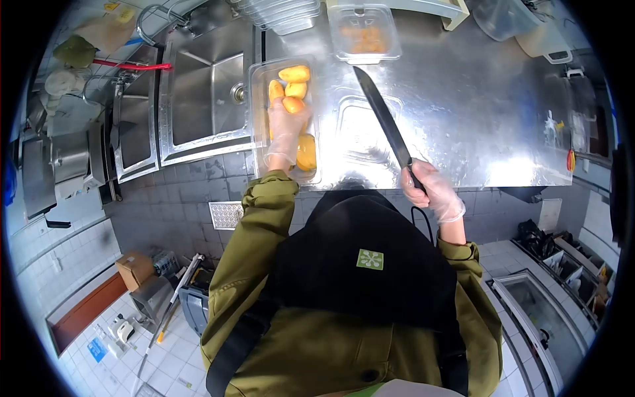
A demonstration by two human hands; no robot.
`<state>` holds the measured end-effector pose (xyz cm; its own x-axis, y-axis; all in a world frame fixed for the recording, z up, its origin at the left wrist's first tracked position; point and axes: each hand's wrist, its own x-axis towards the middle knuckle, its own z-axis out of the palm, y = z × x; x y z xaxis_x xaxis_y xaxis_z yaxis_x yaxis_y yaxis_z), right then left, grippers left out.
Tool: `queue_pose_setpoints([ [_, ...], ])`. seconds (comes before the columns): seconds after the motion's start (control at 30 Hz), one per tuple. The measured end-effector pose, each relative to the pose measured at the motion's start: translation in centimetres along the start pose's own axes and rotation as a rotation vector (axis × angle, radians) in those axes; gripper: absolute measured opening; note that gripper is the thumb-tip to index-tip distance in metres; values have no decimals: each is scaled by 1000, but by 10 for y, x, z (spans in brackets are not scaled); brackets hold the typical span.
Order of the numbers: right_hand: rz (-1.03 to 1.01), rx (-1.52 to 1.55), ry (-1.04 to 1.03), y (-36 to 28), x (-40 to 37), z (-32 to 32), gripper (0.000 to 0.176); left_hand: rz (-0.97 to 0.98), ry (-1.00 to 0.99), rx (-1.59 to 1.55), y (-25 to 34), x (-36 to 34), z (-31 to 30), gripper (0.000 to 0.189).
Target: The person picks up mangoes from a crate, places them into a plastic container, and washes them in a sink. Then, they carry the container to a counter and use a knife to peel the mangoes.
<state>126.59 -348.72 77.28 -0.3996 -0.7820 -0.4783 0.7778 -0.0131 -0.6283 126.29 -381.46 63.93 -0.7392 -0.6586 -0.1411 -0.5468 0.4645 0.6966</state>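
Observation:
My left hand, in a clear glove, reaches into a long clear plastic container near the sink. Its fingers are closed on a yellow mango, partly hidden by the hand. Several more mangoes lie around it, one toward the near end. My gloved right hand grips the black handle of a long dark-bladed knife at the counter's front edge. The blade points away and to the left, over a clear shallow container on the counter.
A clear lidded container with orange pieces stands at the back of the steel counter. Stacked clear containers are beside it. Steel sinks adjoin on the left. Clear jugs stand at the back right.

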Motion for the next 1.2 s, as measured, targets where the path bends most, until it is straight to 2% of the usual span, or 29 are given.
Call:
queue_pose_setpoints([
  [0.13,-10,13,2,4,-1,2,36,-76,48,-168,7,-5,-3,71],
  [0.23,-45,40,9,8,-1,-1,36,-13,98,-111,19,-7,-15,64],
  [0.33,-86,52,85,11,-4,2,36,-5,147,-611,28,-8,-29,55],
  [0.43,-102,83,166,11,-2,2,36,-453,-349,-1379,31,-13,-57,51],
  [0.47,-104,96,180,10,-1,4,35,-488,-577,-1476,31,-14,-64,53],
  [0.57,-107,115,183,9,1,6,35,-491,-903,-1681,44,-34,-64,56],
  [0.6,-105,116,177,9,1,6,34,-354,-988,-1707,35,-36,-54,53],
  [0.77,-138,96,209,10,4,10,34,-515,-874,-2114,83,-89,-41,47],
  [0.83,-184,77,249,10,5,14,34,-583,-961,-2220,92,-96,-32,47],
  [0.87,-198,59,290,9,6,16,35,-584,-1140,-2197,89,-91,-21,46],
  [1.0,-388,-41,353,6,12,18,38,-654,-1245,-2036,104,-106,-13,47],
  [1.2,-480,-125,546,-6,20,41,34,-248,-979,-1400,129,-117,-25,58],
])
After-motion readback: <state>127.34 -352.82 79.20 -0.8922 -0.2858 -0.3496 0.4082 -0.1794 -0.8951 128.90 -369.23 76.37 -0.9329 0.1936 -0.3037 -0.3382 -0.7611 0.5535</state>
